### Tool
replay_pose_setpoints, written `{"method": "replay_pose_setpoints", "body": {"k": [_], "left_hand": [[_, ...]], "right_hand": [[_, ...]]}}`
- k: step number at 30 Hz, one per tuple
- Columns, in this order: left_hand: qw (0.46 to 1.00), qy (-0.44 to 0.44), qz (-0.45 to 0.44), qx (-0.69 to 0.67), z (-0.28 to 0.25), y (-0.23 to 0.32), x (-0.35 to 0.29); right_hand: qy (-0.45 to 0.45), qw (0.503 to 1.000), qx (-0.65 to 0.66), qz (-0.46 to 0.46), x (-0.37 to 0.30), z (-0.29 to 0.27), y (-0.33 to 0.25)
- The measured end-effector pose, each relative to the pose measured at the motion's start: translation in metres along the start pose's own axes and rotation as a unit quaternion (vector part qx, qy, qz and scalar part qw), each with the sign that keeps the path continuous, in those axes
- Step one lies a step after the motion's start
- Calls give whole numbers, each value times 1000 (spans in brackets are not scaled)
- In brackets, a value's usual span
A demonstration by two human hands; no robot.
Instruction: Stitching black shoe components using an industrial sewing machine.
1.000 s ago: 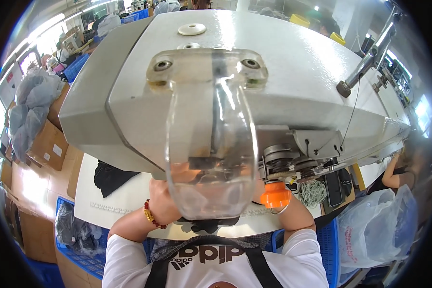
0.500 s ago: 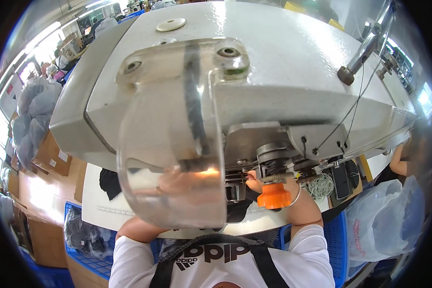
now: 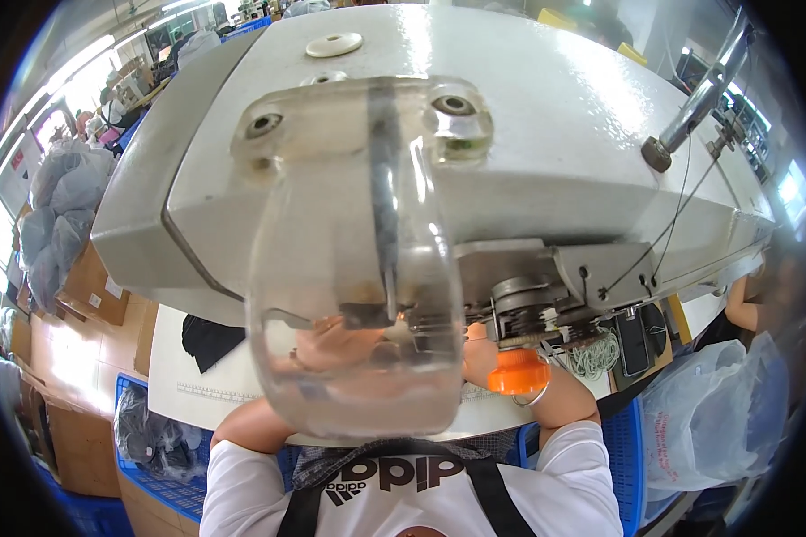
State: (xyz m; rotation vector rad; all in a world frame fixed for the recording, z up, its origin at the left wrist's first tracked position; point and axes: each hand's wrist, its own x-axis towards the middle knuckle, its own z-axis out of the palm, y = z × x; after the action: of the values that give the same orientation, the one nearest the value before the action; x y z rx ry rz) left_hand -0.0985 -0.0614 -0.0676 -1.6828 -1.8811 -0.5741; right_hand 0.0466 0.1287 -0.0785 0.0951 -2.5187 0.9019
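Observation:
A white sewing machine (image 3: pixel 546 116) fills the upper middle, with a clear plastic guard (image 3: pixel 358 394) hanging from its front. Through the guard my left hand (image 3: pixel 336 345) shows blurred, low beside the needle area. My right hand (image 3: pixel 478 352) is close to the machine's metal parts, left of an orange knob (image 3: pixel 518 370) that covers some of it. Machine parts hide its fingertips, and I cannot make out what either hand holds. Black cloth (image 3: pixel 210 340) lies on the white table (image 3: pixel 175 362), left of the guard.
A ruler strip (image 3: pixel 215 391) runs along the table's near side. Right of the knob are pale green cords (image 3: pixel 595 356) and a dark phone (image 3: pixel 635 345). Blue baskets (image 3: pixel 630 465) flank me below the table; a clear plastic bag (image 3: pixel 712 430) hangs at right. Dark threads (image 3: pixel 663 234) descend to the machine.
The guard and orange knob appear shifted slightly right in the view. More of my left hand shows through the guard. The black cloth seen beside the knob earlier is no longer visible there.

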Motion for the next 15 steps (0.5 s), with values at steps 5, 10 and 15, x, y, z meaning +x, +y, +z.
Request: {"method": "replay_pose_setpoints", "body": {"k": [5,10,15], "left_hand": [[999,39,-19,18,-3,4,-6],[999,30,-16,18,0,1,-2],[998,-47,-22,19,-17,-4,0]], "right_hand": [[14,999,29,-9,1,8,-10],[41,998,53,-3,4,16,-19],[54,995,84,-14,6,19,-30]]}}
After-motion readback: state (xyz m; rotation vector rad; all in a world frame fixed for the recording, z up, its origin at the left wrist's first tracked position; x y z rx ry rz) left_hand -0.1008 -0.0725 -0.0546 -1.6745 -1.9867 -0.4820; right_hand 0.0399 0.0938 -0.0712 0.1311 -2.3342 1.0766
